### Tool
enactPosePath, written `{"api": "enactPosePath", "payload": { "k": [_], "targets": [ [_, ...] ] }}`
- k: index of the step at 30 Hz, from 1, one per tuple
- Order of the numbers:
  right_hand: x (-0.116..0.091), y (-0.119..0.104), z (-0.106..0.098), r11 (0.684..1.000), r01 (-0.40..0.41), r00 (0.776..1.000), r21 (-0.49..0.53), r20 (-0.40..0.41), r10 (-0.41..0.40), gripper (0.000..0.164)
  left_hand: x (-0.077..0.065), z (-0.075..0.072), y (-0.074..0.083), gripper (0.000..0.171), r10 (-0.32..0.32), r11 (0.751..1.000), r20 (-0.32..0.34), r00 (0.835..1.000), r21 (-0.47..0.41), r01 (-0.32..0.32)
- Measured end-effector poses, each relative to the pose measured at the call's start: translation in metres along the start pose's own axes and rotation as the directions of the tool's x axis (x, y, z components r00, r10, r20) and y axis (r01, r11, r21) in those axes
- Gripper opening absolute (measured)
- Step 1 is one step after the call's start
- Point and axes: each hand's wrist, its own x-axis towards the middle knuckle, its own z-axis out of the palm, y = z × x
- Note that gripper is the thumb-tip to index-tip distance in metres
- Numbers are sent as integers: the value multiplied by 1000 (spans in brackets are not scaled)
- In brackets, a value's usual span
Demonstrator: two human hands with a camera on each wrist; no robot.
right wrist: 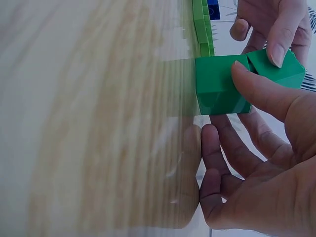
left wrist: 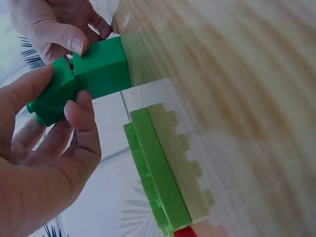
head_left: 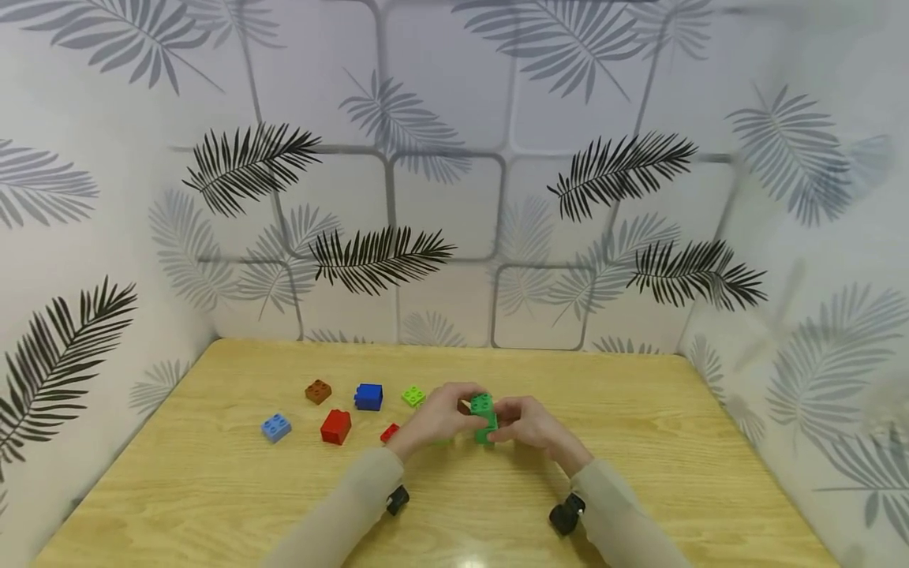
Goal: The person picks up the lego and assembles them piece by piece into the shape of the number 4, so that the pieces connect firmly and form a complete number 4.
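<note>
- Pale sleeves (head_left: 334, 513) come nearest the camera, each with a black wrist device (head_left: 566, 514) just behind its hand.
- Left hand (head_left: 435, 416): thumb and fingers pinch the upper green brick (head_left: 481, 403), a narrow grip with the brick filling the space between them.
- Right hand (head_left: 531, 424): thumb on one side and fingers round the other, holding the lower green brick (right wrist: 222, 85), which stands on the worktop (head_left: 213, 505) between the two hands.
- Between the hands, the upper brick sits tilted on the lower one, a thin wedge of gap showing at the joint (clearest from the right wrist), so they do not look fully pressed together.
- Both bricks look like hard plastic: probably light, stiff and hard to break, though the smooth walls could slide under a loose thumb. Opposite flat sides seem the best hold, with fingertips off the studs and the joint.
- Just beside the left hand lies a long light-green brick (left wrist: 160, 170), a small red brick (head_left: 390, 432) near it.
- Farther left of that hand are a small lime brick (head_left: 413, 396), blue brick (head_left: 368, 397), larger red brick (head_left: 336, 427), brown brick (head_left: 317, 391) and light-blue brick (head_left: 276, 427).
</note>
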Motion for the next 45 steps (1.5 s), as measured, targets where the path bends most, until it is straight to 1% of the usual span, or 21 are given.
{"api": "enactPosePath", "payload": {
  "k": [4, 7, 11, 16, 23, 30, 34, 38, 41, 45],
  "targets": [
    [0, -2, 0, 1000, 12, 1000, 11, 13, -12, 31, 2, 2, 1, 31, -8, 999, 9, 1000, 42, 8],
    [-2, -4, 0, 999, 25, 1000, 20, 15, -25, 30, 4, 2, 3, 28, -4, 997, 7, 1000, 82, 4],
    [-2, -4, 0, 999, 35, 999, 32, 13, -35, 32, 7, 2, 5, 23, 17, 991, 17, 1000, 133, -19],
    [-1, -3, 0, 999, 34, 999, 31, 2, -34, 34, 9, 1, 7, 22, 14, 984, 39, 999, 178, -21],
    [1, -2, 0, 998, 14, 999, 60, -31, -12, 31, 10, -1, 13, 15, 14, 979, 50, 999, 205, -24],
    [-2, -3, 2, 999, -3, 999, 50, -43, 5, 30, 9, 2, 16, 14, -10, 975, 59, 998, 221, -3],
    [-2, -2, 2, 999, -11, 999, 52, -50, 14, 29, 11, 3, 17, 12, -3, 968, 76, 997, 250, -16],
    [-3, 0, 2, 998, 5, 999, 58, -37, -3, 30, 12, 3, 16, 15, 10, 963, 100, 995, 268, -37],
    [-4, -1, 3, 998, 20, 1000, 54, -24, -19, 31, 11, 3, 16, 16, 7, 960, 108, 994, 278, -37],
    [-4, -2, 3, 998, 28, 1000, 61, -15, -27, 32, 13, 3, 19, 13, -2, 951, 118, 993, 308, -35]
  ]
}}
